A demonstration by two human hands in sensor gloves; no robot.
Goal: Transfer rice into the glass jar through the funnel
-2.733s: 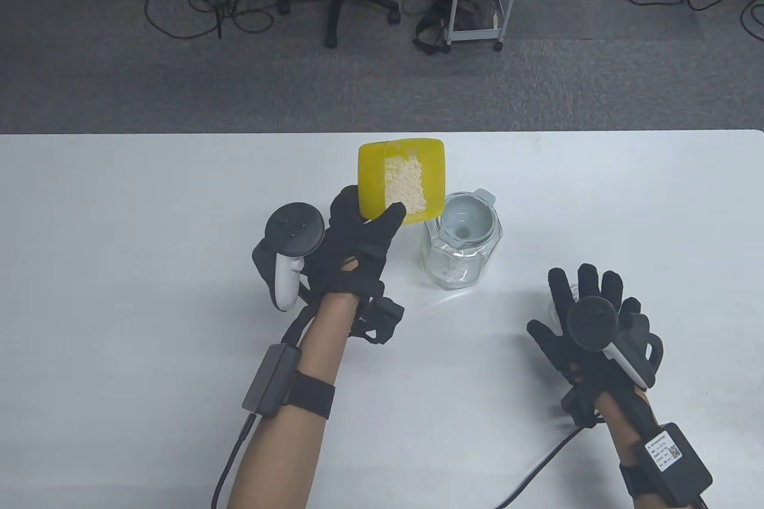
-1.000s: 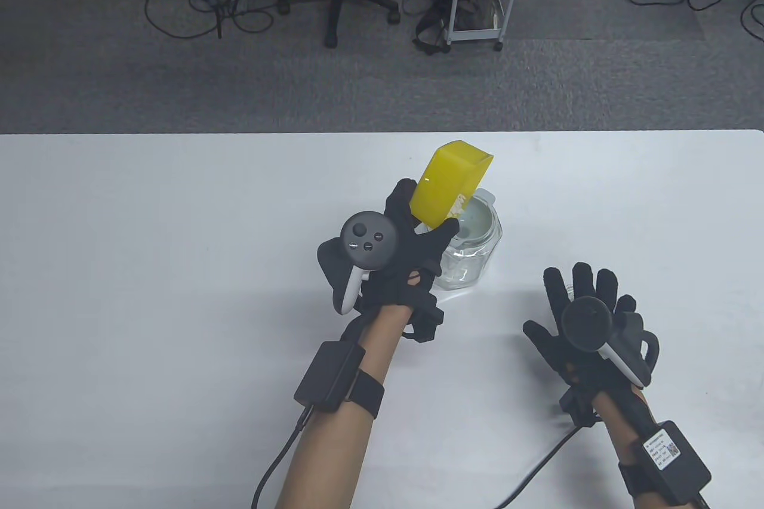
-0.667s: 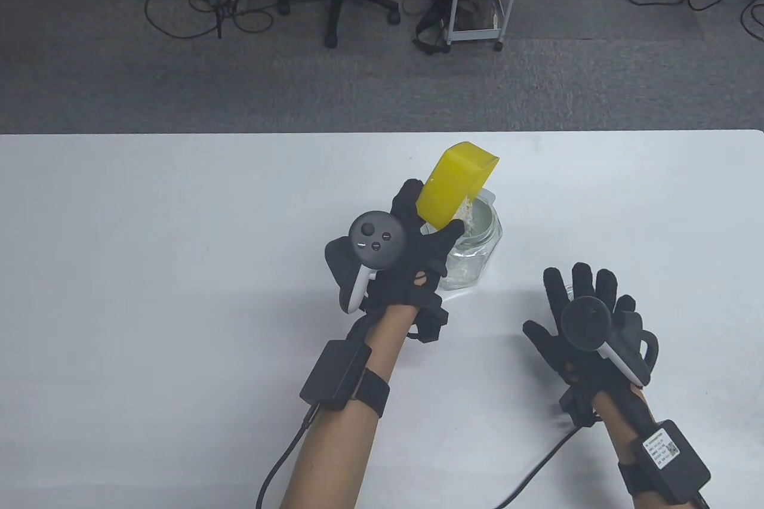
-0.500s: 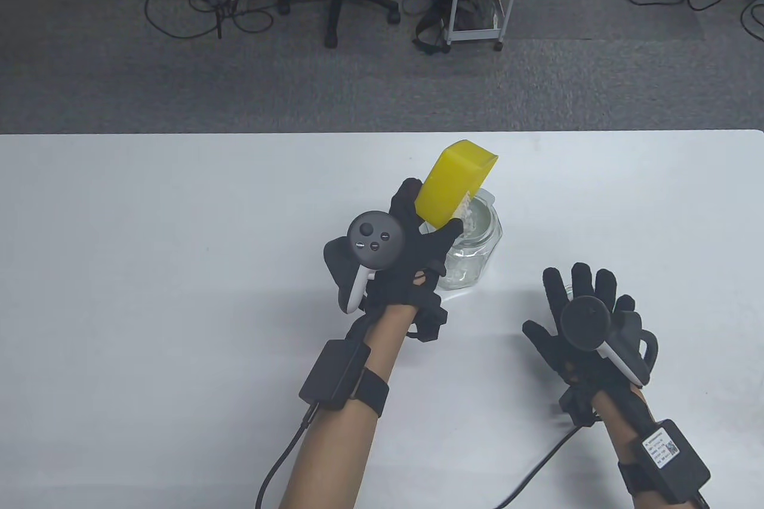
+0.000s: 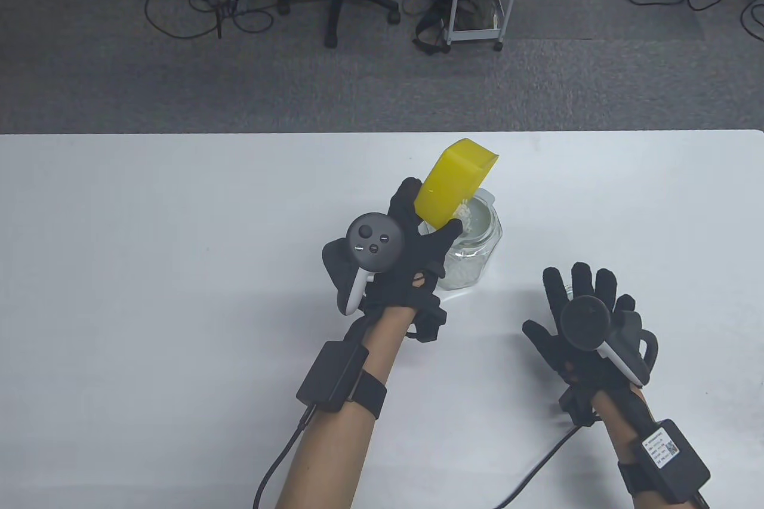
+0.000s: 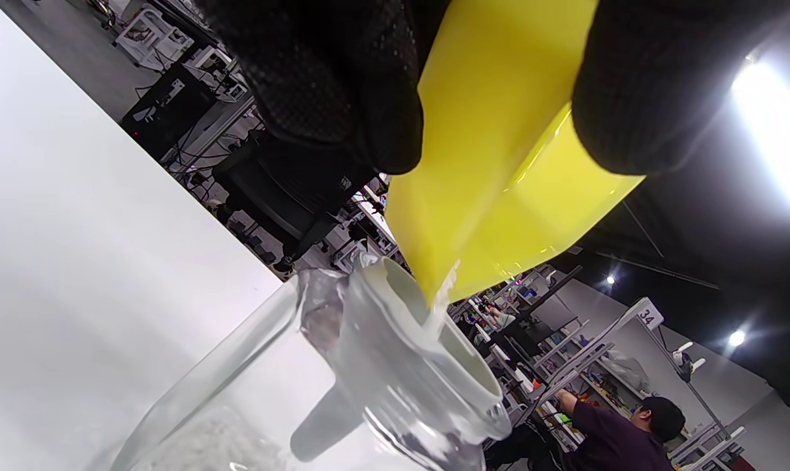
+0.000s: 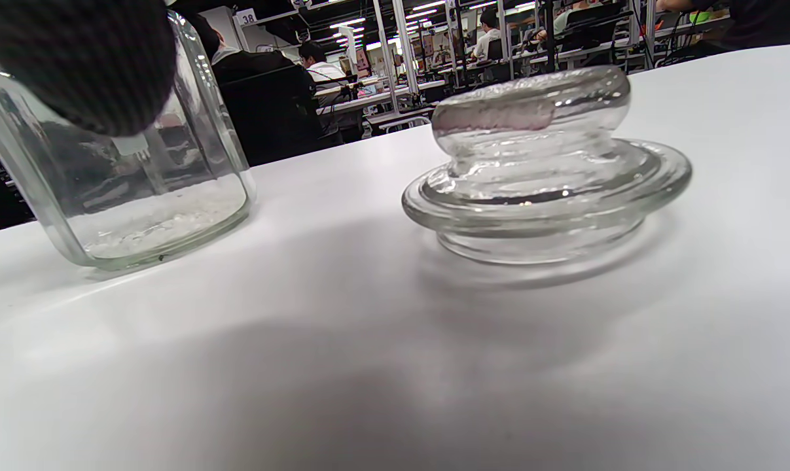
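Two gloved hands were over the table [image 5: 149, 294], with one bowl, one jar, one funnel and one lid. Left of the jar [image 5: 471, 246], the left hand [image 5: 406, 258] gripped the yellow bowl [image 5: 453, 190], thumb on one face and fingers on the other, tipped steeply above the jar's mouth. Rice [image 6: 442, 301] ran off the bowl's low corner into the funnel [image 6: 414, 340] seated in the jar, where a thin layer lay on the bottom. The bowl hid most of the funnel from above. Right of the jar, the right hand [image 5: 588, 318] lay with fingers spread, gripping nothing, covering nearly all of the glass lid [image 7: 545, 170] on the table.
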